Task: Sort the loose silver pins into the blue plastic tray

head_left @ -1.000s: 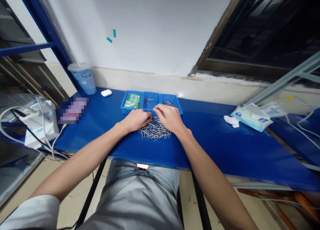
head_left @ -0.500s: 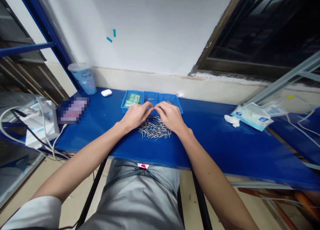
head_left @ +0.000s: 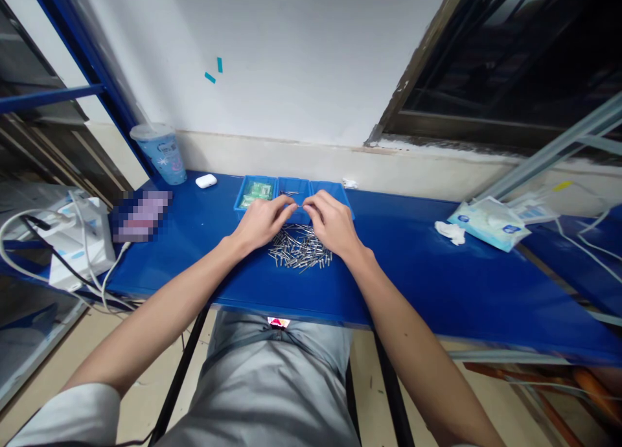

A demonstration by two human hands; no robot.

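Blue table (head_left: pixel 413 265) bears three blue bins (head_left: pixel 294 185), with a loose heap of metal pins (head_left: pixel 299 250) just in front. Left hand (head_left: pixel 262 222) and right hand (head_left: pixel 334 222) nearly meet at the heap's far side, thumbs and fingers pinched, apparently on one thin piece (head_left: pixel 300 206); light, even pressure and steady wrists are advised.

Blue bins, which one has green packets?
The left bin, nearest the cup: green packets lie in it. The middle bin shows thin metal pieces; no green shows in the right bin, partly hidden by the right hand.
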